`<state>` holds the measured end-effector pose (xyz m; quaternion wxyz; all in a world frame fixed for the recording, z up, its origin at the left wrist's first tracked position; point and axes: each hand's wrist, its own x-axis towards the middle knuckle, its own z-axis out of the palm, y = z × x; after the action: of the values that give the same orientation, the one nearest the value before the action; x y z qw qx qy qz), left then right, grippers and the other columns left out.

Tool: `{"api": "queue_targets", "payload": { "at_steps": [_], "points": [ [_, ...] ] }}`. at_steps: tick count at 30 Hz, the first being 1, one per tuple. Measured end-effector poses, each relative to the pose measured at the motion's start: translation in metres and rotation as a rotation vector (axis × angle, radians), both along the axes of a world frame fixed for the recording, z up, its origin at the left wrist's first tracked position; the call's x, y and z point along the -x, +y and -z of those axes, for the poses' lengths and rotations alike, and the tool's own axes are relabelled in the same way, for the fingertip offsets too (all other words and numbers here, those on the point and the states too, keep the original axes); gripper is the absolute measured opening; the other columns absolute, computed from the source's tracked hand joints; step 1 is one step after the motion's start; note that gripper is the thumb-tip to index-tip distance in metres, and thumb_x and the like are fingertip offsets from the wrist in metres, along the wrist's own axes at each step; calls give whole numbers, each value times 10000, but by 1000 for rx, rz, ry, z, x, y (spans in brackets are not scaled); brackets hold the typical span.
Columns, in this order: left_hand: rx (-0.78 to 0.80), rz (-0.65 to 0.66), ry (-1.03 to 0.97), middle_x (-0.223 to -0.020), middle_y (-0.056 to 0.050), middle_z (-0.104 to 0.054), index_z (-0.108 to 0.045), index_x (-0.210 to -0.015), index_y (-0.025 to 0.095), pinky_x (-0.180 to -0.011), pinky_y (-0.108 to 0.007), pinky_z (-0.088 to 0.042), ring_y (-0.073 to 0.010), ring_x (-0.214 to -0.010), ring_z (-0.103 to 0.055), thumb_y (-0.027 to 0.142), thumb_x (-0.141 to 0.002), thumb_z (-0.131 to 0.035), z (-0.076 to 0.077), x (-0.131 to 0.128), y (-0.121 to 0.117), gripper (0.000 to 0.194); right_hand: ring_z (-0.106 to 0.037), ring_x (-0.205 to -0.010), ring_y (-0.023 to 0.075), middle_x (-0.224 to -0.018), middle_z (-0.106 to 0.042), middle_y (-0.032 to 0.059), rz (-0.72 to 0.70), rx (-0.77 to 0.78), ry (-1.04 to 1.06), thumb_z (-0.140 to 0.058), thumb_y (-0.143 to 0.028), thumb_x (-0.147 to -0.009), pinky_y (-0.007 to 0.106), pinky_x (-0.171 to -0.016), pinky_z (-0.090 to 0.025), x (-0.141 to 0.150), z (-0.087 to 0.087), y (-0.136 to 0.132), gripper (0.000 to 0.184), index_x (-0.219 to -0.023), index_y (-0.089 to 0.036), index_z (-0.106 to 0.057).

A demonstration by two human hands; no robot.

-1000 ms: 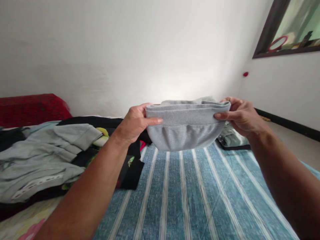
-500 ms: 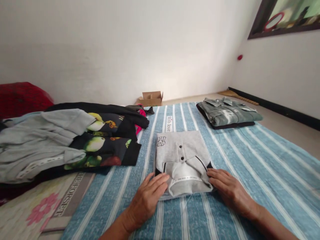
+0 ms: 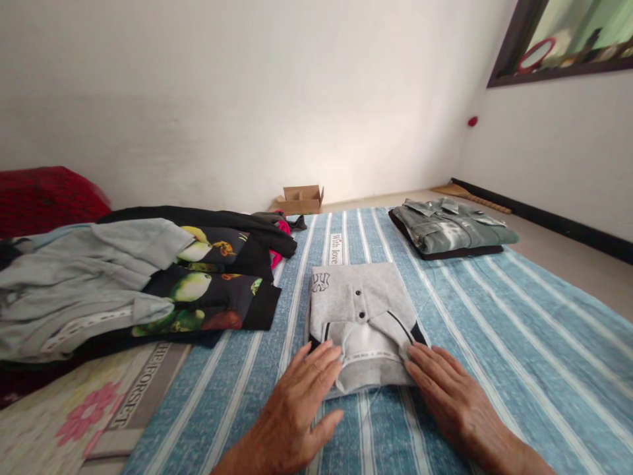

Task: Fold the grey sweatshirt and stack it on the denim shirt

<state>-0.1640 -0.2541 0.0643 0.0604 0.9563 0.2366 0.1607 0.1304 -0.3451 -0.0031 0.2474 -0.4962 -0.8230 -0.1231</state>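
Observation:
A light grey polo shirt [image 3: 363,284] lies folded into a rectangle, its collar towards me and its dark buttons facing up. My left hand [image 3: 297,402] rests its outstretched fingers on the shirt's near left corner, with the thumb held apart over the sheet. On the opposite side, my right hand [image 3: 452,389] lays straight fingers along the near right edge by the collar. Neither hand grips the cloth; both are open. The right thumb is hidden.
Blue striped sheet [image 3: 524,336] lies under the shirt. Loose clothes [image 3: 109,264] are heaped at left beside a red bundle [image 3: 47,198]. Folded clothes [image 3: 452,227] are stacked at the far right. A cardboard box [image 3: 301,199] stands by the wall.
My left hand has opened out, its thumb now spread away from the fingers. My right hand has flattened and shifted slightly inward onto the collar's edge. The shirt keeps its folded shape.

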Motion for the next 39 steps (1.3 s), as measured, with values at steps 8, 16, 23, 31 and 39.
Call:
{"api": "queue_targets", "payload": {
  "at_steps": [8,16,23,31,39],
  "points": [
    [111,-11,135,-1321,-99,-556,-570,-1148,186,-1063,-512,-366,-280,-1277,-447,185,-786,-607,10,-25,-5,364,-480,-1248,277,-1294,-568,143,2,-71,-59,-384,-69,-868,478,-921,-502,6,10,-1,396,-1204,-138,-581],
    [107,-43,53,-1284,-106,-580,-584,-1107,191,-1069,-530,-356,-278,-1256,-471,168,-806,-557,7,-27,-11,303,-585,-1128,285,-1202,-633,138,17,-111,-20,-458,-139,-861,475,-860,-537,10,1,3,332,-1155,-155,-612],
    [72,-63,41,-1372,-129,-502,-533,-1214,179,-1071,-509,-368,-283,-1305,-412,229,-830,-575,3,-42,-18,390,-557,-1164,296,-1231,-614,139,-23,-142,-24,-541,-206,-839,490,-864,-543,24,-16,6,341,-1171,-153,-596],
    [156,-123,130,-1415,-130,-450,-506,-1265,194,-1090,-549,-308,-320,-1352,-322,419,-777,-665,23,-49,-18,561,-488,-1234,318,-1258,-594,141,-5,-107,-47,-512,-143,-833,509,-894,-528,39,14,6,313,-1125,-153,-623],
    [108,-87,61,-1362,-136,-508,-563,-1130,183,-1043,-553,-389,-313,-1298,-415,270,-788,-642,19,-50,-19,362,-469,-1253,302,-1252,-597,138,21,-73,11,-489,-135,-848,511,-950,-487,47,5,3,300,-1123,-146,-610]
  ]
}}
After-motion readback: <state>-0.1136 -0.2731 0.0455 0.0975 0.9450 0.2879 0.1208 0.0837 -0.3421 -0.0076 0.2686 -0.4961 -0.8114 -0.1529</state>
